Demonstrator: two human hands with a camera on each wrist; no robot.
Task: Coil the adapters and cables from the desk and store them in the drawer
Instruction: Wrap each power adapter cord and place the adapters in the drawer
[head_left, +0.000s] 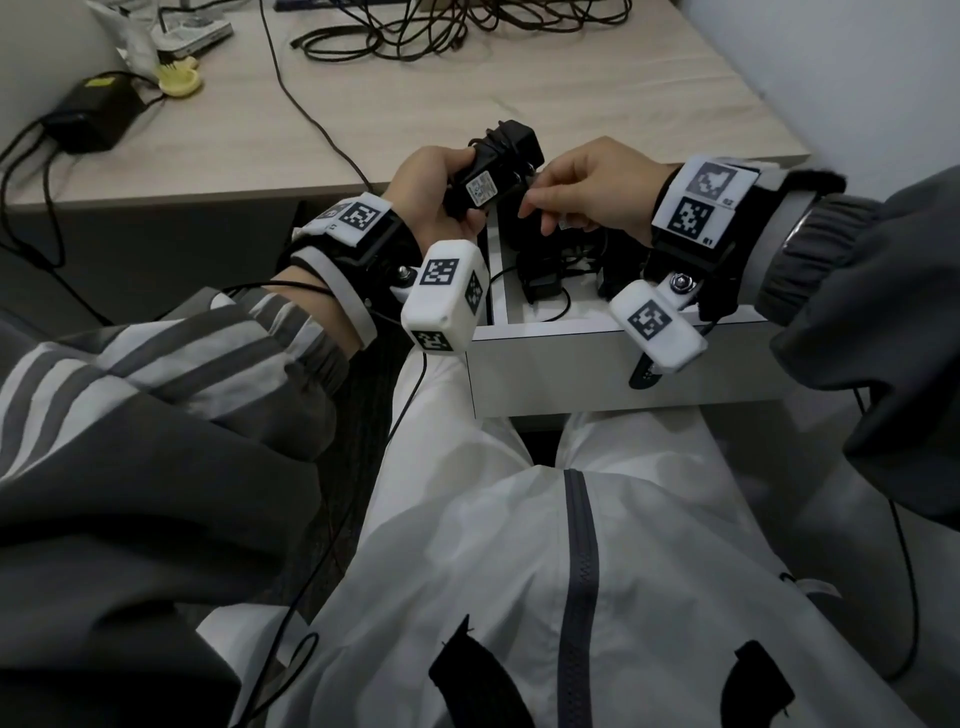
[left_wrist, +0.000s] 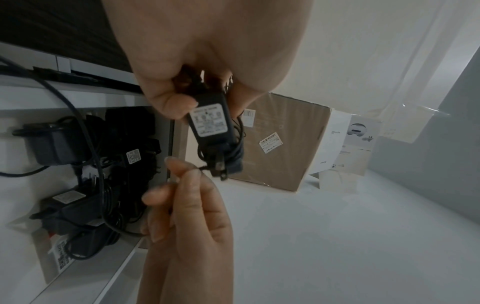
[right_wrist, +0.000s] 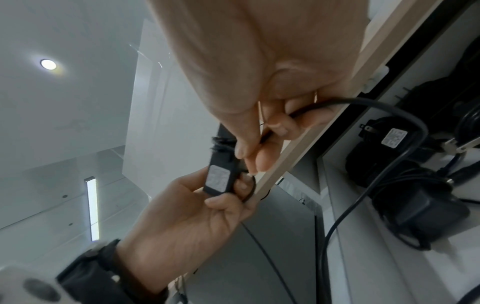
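Note:
My left hand (head_left: 451, 193) grips a small black adapter (head_left: 485, 179) with a white label, its thin cable wound round the body. It is held above the open white drawer (head_left: 571, 332). My right hand (head_left: 540, 208) pinches the thin cable end beside the adapter's plug prongs. In the left wrist view the adapter (left_wrist: 210, 125) points its prongs down, and the right hand's fingers (left_wrist: 187, 174) pinch the cable next to them. In the right wrist view a thicker black cable (right_wrist: 389, 107) also passes under the right hand's fingers (right_wrist: 275, 127). Several coiled adapters (head_left: 543, 280) lie in the drawer.
A tangle of black cables (head_left: 415, 36) lies at the back of the wooden desk (head_left: 519, 104). A black power brick (head_left: 88, 114) with a lead sits at the left. A cardboard box (left_wrist: 280, 144) stands on the floor beyond the drawer.

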